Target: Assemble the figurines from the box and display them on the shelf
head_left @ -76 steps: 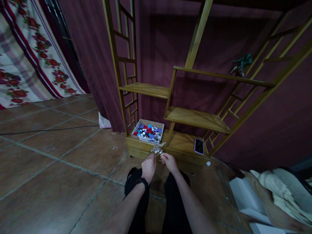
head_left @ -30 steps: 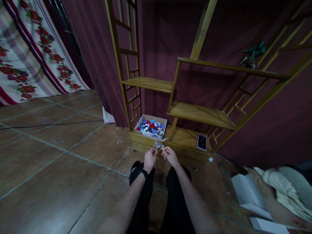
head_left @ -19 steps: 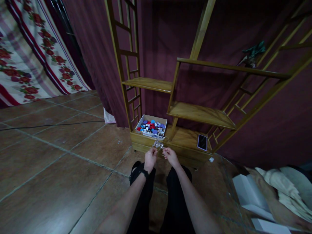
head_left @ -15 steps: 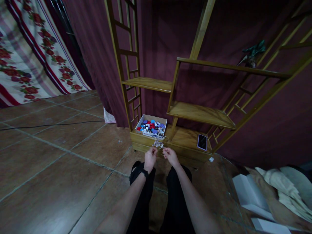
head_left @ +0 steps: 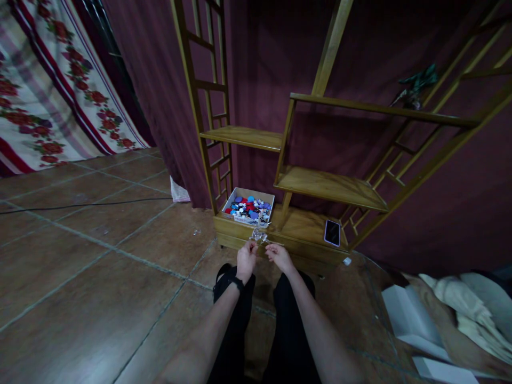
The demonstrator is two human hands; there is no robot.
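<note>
My left hand (head_left: 246,260), with a dark watch on its wrist, pinches a small clear, shiny piece (head_left: 259,235); its exact kind is too small to tell. Close beside it, my right hand (head_left: 279,256) has thumb and fingers pressed together at the right side of that piece. Something thin and pale seems to pass through the right fingers, but I cannot make it out. Just beyond both hands, a shallow white box (head_left: 229,206) holds many small red, blue, purple, white and black pieces.
The box stands on the low base of a wooden shelf unit (head_left: 244,137). A phone (head_left: 332,233) lies on the base at the right. White boxes (head_left: 414,314) and pale cloth (head_left: 466,304) are on the right. A cable (head_left: 88,205) crosses the tiled floor at left.
Almost nothing differs. My right fingers have shifted very slightly left; both hands stay at the clear piece.
</note>
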